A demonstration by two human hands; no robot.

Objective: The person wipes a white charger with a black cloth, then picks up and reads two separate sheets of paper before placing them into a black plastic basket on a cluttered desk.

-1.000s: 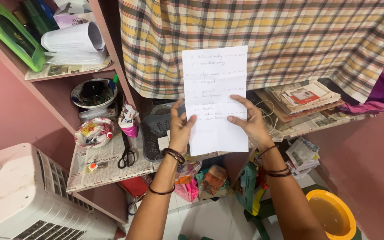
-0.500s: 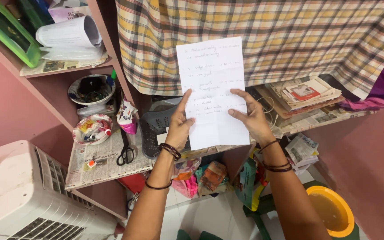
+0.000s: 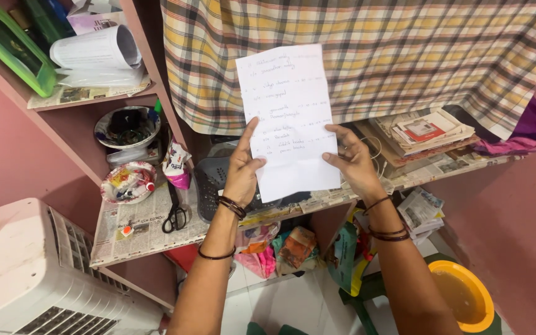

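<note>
You hold a white sheet of paper [image 3: 288, 118] upright in front of the checked cloth [image 3: 404, 56], and every other thing here sits around that sheet. Your left hand [image 3: 242, 170] grips its lower left edge, thumb across the front and fingers behind. Your right hand [image 3: 353, 164] pinches its lower right edge the same way, thumb on the face of the page. Faint handwritten lines run down the upper part of the sheet; its lower part is blank.

Behind and below the sheet is a shelf [image 3: 150, 226] lined with newspaper. Just left of the sheet's bottom corner, a dark grey plastic basket [image 3: 212, 186] rests on that shelf. Further left lie black scissors [image 3: 174, 214] and a patterned bowl [image 3: 128, 182]. Up and to the left of the sheet, a rolled white paper [image 3: 97, 49] lies on a higher shelf. To the right of the sheet sits a stack of books and papers [image 3: 426, 130]. Well below it to the right, an orange bucket [image 3: 463, 298] stands on the floor. Far down to the left is a white appliance [image 3: 38, 279].
</note>
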